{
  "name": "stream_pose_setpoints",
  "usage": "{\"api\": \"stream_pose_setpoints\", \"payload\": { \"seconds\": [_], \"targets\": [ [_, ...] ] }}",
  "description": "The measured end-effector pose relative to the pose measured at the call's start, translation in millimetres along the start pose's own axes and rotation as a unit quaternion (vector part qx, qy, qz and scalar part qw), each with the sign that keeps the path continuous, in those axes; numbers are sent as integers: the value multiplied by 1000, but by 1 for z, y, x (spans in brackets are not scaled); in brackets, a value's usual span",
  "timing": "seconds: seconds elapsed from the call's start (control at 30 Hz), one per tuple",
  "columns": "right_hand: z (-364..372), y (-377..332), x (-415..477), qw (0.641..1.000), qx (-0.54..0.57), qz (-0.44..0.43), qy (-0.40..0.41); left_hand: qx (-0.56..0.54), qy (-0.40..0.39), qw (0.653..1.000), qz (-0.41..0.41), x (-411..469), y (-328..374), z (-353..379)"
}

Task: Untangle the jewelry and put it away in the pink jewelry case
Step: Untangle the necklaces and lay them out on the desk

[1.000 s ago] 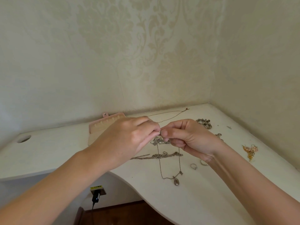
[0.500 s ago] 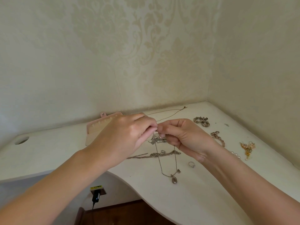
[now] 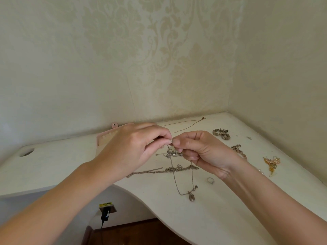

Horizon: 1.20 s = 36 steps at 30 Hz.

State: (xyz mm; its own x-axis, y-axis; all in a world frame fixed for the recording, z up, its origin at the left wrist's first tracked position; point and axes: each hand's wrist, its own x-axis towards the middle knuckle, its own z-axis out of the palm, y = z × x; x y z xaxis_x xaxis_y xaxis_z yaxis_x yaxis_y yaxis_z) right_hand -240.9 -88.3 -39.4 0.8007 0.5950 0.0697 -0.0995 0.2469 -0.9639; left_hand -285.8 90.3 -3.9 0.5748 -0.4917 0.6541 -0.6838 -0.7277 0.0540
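My L hand [image 3: 134, 147] & R hand [image 3: 200, 151] meet fingertip to fingertip above the white desk [image 3: 230, 209], both pinching the top end of the silver pendant necklace [image 3: 174, 177]. Its 2 strands hang down to the teardrop pendant [image 3: 191, 197]; can't tell if that touches the desk. The pink jewelry case [image 3: 106, 138] sits behind my L hand by the wall, partly hidden. A tangled silver chain [image 3: 164, 170] lies across behind the strands, a ring [image 3: 210, 180] just R of them, a bead bracelet [image 3: 221, 134] & gold earrings [image 3: 271, 162] further R.
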Motion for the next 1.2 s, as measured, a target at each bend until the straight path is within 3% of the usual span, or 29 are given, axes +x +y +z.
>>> {"api": "stream_pose_setpoints", "payload": {
  "seconds": [0.17, 0.27, 0.4, 0.53, 0.63, 0.87, 1.2],
  "targets": [
    [1, -2, 0, 1000, 0, -5, 3, -32, 11, 999, -24, 0, 2, 2],
    [0, -1, 0, 1000, 4, -12, 7, -107, 14, 989, -98, 0, 7, 1],
    [-2, -4, 0, 1000, -5, -24, 10, -270, 14, 916, -295, 7, 15, -5],
    [-4, -9, -4, 997, -50, -51, 37, -379, -28, 845, -377, 19, 11, -15],
    [-2, -12, -9, 990, -93, -97, 44, -417, -63, 812, -403, 21, 12, -20],
    [-2, -13, -13, 965, -174, -188, 55, -416, -90, 810, -404, 23, 16, -22],
    [-6, -9, -13, 951, -213, -223, 33, -387, -102, 826, -397, 22, 20, -22]
  ]
}}
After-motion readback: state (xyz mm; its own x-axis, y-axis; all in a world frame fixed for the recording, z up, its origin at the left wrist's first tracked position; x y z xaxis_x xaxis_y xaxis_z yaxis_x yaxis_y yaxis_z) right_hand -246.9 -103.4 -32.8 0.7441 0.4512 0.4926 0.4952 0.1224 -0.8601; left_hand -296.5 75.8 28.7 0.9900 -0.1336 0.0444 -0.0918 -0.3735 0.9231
